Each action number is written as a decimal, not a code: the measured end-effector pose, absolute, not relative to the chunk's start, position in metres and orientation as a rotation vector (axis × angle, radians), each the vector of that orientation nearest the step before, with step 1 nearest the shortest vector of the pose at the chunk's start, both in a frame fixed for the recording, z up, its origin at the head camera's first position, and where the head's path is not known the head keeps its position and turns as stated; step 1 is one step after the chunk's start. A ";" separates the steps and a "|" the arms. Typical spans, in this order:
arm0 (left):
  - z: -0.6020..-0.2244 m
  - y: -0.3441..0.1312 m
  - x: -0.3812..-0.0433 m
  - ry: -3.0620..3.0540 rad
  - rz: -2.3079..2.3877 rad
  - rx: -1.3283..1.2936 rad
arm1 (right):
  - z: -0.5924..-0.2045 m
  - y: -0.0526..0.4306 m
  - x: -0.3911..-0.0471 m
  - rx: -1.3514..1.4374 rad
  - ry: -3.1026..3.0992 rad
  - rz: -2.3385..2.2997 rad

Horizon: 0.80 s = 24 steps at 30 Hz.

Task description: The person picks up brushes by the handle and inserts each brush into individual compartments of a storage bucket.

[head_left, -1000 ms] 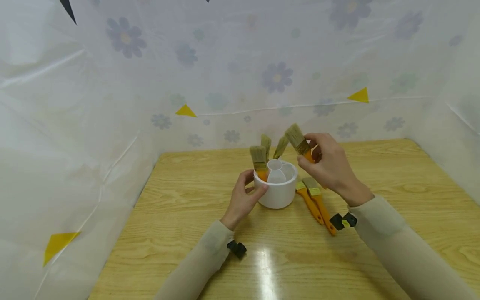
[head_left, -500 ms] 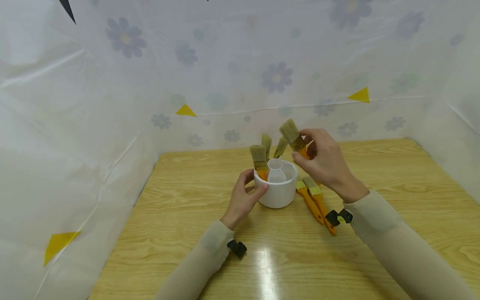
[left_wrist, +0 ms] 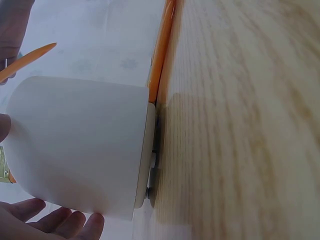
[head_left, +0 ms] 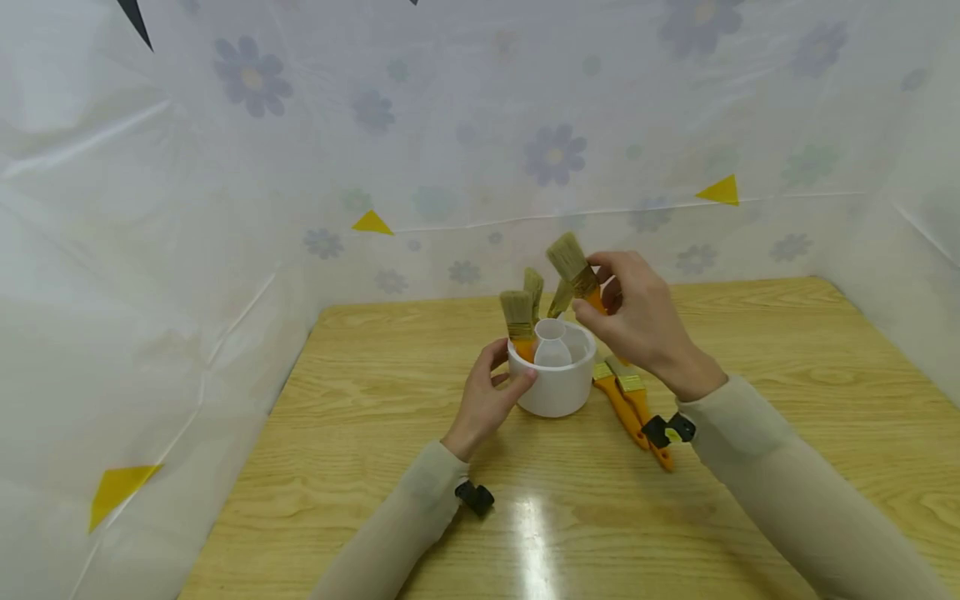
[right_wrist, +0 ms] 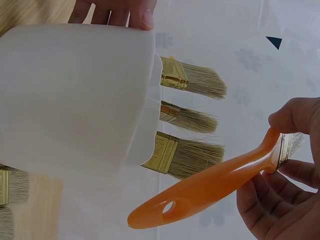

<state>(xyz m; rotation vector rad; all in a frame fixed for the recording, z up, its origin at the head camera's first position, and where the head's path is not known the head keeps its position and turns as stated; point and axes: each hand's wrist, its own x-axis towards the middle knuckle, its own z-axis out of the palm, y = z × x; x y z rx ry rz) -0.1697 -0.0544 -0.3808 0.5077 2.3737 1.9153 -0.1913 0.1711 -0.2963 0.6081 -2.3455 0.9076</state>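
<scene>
My left hand grips the near left side of a round white pot, its thumb at the rim. In the left wrist view, fingers curve along the wall of the pot, which stands on the table. Three paintbrushes stand bristles-up in it, one of them a broad brush at the left. My right hand pinches another paintbrush near its metal ferrule, above the pot's right side. In the right wrist view, the orange handle of this paintbrush points toward the pot, outside it.
Two more paintbrushes with orange handles lie side by side on the wooden table, just right of the pot. A pale divider with a round opening sits inside the pot. Flower-patterned sheeting closes off the back and sides.
My right hand has moved left and slightly up with its paintbrush, closer over the pot. The left hand and the pot have stayed in place.
</scene>
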 end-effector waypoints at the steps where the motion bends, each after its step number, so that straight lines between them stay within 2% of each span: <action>1: -0.381 -0.054 -0.170 2.373 1.913 0.507 | -0.296 0.170 -0.191 0.611 -2.342 0.909; 24: -0.382 -0.055 -0.171 2.359 1.910 0.515 | -0.290 0.156 -0.192 0.654 -2.291 0.950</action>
